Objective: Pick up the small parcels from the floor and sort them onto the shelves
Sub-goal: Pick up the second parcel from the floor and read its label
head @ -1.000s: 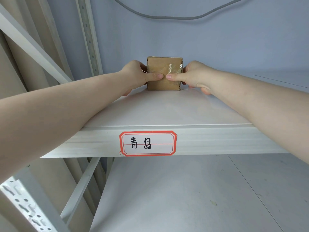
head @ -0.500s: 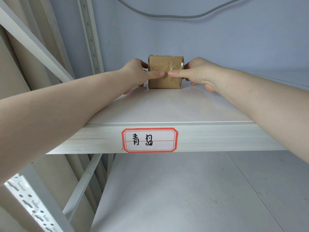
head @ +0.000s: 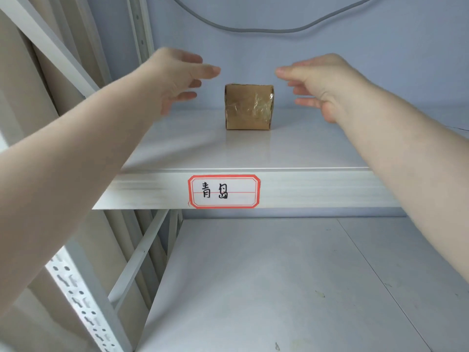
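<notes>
A small brown cardboard parcel (head: 249,107), wrapped in clear tape, stands upright on the white upper shelf (head: 208,148) near the back wall. My left hand (head: 177,77) hovers to its left and slightly above, fingers spread, touching nothing. On the other side my right hand (head: 322,82) is also open, a hand's width away from the parcel. Both hands are a little blurred. No other parcels are in view.
A red-bordered label (head: 223,191) with handwritten characters is stuck on the shelf's front edge. A lower white shelf (head: 279,275) lies beneath. Perforated metal uprights (head: 81,301) and diagonal braces stand at the left. A grey cable (head: 266,29) hangs on the blue wall.
Both hands have let go of the parcel and pulled apart and up; the parcel stays on the shelf.
</notes>
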Tool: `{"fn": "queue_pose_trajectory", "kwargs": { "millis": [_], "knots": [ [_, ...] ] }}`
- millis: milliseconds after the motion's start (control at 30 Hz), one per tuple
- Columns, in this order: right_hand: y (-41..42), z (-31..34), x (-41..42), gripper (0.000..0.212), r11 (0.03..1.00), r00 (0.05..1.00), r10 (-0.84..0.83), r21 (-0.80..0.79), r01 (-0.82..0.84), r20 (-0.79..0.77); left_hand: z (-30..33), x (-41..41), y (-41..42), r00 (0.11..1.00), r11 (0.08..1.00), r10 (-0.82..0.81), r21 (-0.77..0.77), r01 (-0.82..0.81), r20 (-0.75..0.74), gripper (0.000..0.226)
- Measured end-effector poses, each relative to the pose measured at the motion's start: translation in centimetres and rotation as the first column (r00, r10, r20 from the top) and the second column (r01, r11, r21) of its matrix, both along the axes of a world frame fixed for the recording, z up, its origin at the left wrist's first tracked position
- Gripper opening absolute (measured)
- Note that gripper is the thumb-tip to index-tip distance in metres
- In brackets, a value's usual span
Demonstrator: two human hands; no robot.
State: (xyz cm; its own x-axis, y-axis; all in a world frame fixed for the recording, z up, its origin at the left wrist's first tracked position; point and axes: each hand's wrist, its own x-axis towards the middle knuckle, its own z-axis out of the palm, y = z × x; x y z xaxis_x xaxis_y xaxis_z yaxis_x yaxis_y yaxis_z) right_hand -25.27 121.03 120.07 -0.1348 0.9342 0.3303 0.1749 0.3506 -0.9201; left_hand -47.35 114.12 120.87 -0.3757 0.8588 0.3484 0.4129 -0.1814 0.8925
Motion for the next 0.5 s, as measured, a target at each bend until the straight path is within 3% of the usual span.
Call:
{"fn": "queue_pose_trajectory", "kwargs": {
  "millis": [133, 233, 333, 500],
  "knots": [
    [-5.3, -0.6, -0.7, 0.011, 0.943, 0.920, 0.332, 0.033, -0.332, -0.208, -0.8, 1.3, -5.0, 0.984, 0.978, -0.108, 0.193, 0.079, 0.145, 0.017],
    [-8.7, -1.8, -1.7, 0.012, 0.818, 0.777, 0.564, 0.056, -0.573, -0.281, -2.5, 3.2, -8.7, 0.954, 0.953, -0.126, 0.301, 0.040, 0.273, 0.004],
    [-11.5, -3.5, -2.2, 0.017, 0.692, 0.645, 0.688, 0.037, -0.721, -0.333, -5.3, 5.0, -12.8, 0.889, 0.919, -0.089, 0.381, -0.101, 0.450, 0.003],
    [-14.8, -8.1, -1.9, 0.015, 0.462, 0.463, 0.776, -0.115, -0.879, -0.429, -12.0, 7.8, -20.3, 0.725, 0.883, 0.065, 0.299, -0.362, 0.686, 0.004]
  ]
}}
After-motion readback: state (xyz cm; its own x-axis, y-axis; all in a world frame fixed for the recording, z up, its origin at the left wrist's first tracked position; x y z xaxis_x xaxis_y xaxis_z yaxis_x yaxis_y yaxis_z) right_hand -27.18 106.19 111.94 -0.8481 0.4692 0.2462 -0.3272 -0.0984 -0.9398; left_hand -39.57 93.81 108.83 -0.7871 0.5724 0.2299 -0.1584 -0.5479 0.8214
